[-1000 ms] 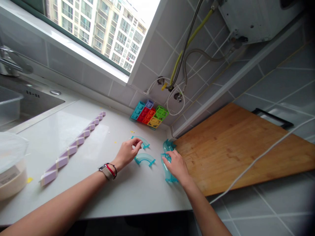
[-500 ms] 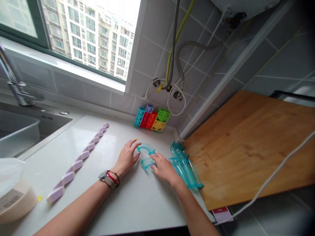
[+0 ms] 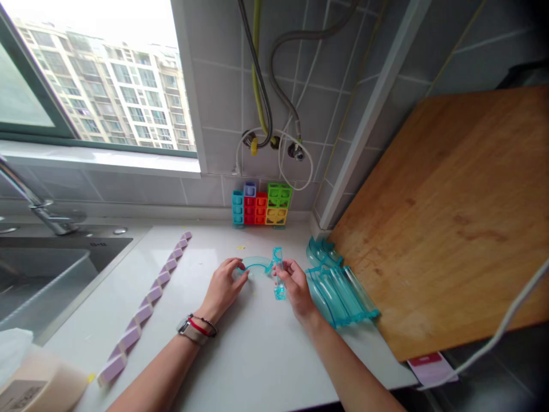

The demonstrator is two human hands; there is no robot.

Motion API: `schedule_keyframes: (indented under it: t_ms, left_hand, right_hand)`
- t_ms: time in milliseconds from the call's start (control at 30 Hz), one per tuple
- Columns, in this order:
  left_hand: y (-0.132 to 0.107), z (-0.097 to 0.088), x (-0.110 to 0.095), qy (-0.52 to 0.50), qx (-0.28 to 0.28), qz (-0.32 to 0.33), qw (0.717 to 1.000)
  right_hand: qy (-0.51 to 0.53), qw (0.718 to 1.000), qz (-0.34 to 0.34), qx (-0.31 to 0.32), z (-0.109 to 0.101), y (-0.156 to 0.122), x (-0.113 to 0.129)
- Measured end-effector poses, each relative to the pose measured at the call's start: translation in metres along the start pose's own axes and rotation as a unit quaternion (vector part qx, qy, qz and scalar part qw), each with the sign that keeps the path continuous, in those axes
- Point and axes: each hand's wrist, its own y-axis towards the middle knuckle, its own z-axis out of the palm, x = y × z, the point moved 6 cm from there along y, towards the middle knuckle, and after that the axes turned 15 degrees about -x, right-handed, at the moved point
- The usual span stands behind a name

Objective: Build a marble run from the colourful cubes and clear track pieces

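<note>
My left hand [image 3: 223,284] pinches one end of a curved clear-blue track piece [image 3: 255,264] lying on the white counter [image 3: 240,349]. My right hand [image 3: 297,286] grips a second blue track piece [image 3: 278,278] and holds it upright against the other end of the curve. A pile of several more blue track pieces [image 3: 337,283] lies just right of my right hand, beside the wooden board [image 3: 450,217].
A stack of coloured lattice blocks [image 3: 261,204] stands against the back wall. A purple zigzag strip [image 3: 148,303] runs along the counter at left. The sink [image 3: 38,274] and tap are far left, a tub [image 3: 34,380] at the bottom left, and a white cable [image 3: 501,332] crosses the board.
My right hand left the pile of blue pieces, took one piece and raised it upright next to the curved piece. My left hand stayed on the curve. The view turned left.
</note>
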Motion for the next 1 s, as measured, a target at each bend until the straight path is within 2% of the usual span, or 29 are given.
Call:
schedule_keyframes:
  t_ms: [67, 133, 200, 300, 367, 467, 533, 700, 800, 1000]
  left_hand:
    - [0.001, -0.004, 0.004, -0.068, -0.024, -0.074, 0.995]
    - [0.001, -0.007, 0.01, -0.155, -0.048, -0.165, 0.973]
    - [-0.001, -0.007, 0.014, -0.246, -0.061, -0.25, 0.935]
    - [-0.005, -0.001, 0.006, -0.358, -0.034, -0.336, 0.871]
    - [-0.011, 0.005, -0.006, -0.395, -0.001, -0.358, 0.846]
    - [-0.021, 0.011, -0.025, -0.41, 0.038, -0.37, 0.833]
    - [-0.026, 0.013, -0.036, -0.419, 0.062, -0.386, 0.819]
    - [-0.026, 0.01, -0.046, -0.45, 0.1, -0.422, 0.781]
    - [-0.025, 0.01, -0.042, -0.44, 0.093, -0.433, 0.781]
    - [-0.034, 0.018, -0.039, -0.417, 0.108, -0.44, 0.788]
  right_hand:
    - [-0.003, 0.999, -0.021, -0.039, -0.005, 0.004, -0.001]
    - [0.004, 0.997, -0.028, -0.069, -0.008, 0.008, -0.001]
    - [0.026, 0.997, -0.004, -0.079, -0.009, 0.009, -0.003]
    - [0.064, 0.994, 0.061, -0.07, -0.006, 0.008, -0.006]
    - [0.092, 0.99, 0.095, -0.049, -0.002, 0.005, -0.007]
    - [0.144, 0.982, 0.126, 0.002, 0.006, 0.0, -0.006]
    - [0.162, 0.979, 0.123, 0.018, 0.008, -0.001, -0.005]
    - [0.121, 0.99, 0.068, -0.023, 0.003, 0.002, -0.004]
    - [0.109, 0.992, 0.052, -0.037, 0.0, 0.003, -0.003]
    - [0.109, 0.994, 0.024, -0.019, 0.002, 0.001, 0.002]
